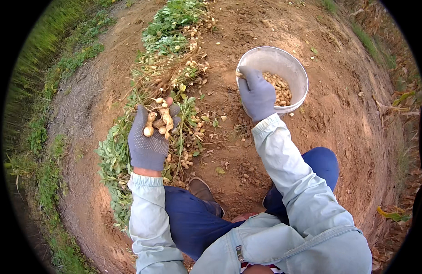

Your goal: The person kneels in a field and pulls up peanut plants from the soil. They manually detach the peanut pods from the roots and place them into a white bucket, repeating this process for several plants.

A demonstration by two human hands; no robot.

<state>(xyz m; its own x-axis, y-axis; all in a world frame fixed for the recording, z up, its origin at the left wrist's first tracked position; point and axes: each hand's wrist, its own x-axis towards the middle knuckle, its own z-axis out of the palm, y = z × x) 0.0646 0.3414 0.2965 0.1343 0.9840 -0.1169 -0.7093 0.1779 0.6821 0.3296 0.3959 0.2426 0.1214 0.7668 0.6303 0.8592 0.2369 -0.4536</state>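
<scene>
My left hand (148, 145), in a grey dotted glove, is closed around a small cluster of peanuts (161, 119) still in their shells, with thin stems among them. It is over the row of pulled peanut plants (114, 157). My right hand (259, 97), also gloved in grey, is at the left rim of a whitish bucket (297, 68). Its fingers are pinched, with what looks like a single peanut (239, 73) at their tips. Loose peanuts (280, 86) cover part of the bucket's bottom; my right hand hides some of them.
The plant row runs away from me, with green leaves (167, 34) at the far end and pods on its right side. Brown soil (238, 155) surrounds the bucket. My shoe (204, 194) rests close to the row. Grass (46, 82) borders the left; dry stalks (405, 109) line the right.
</scene>
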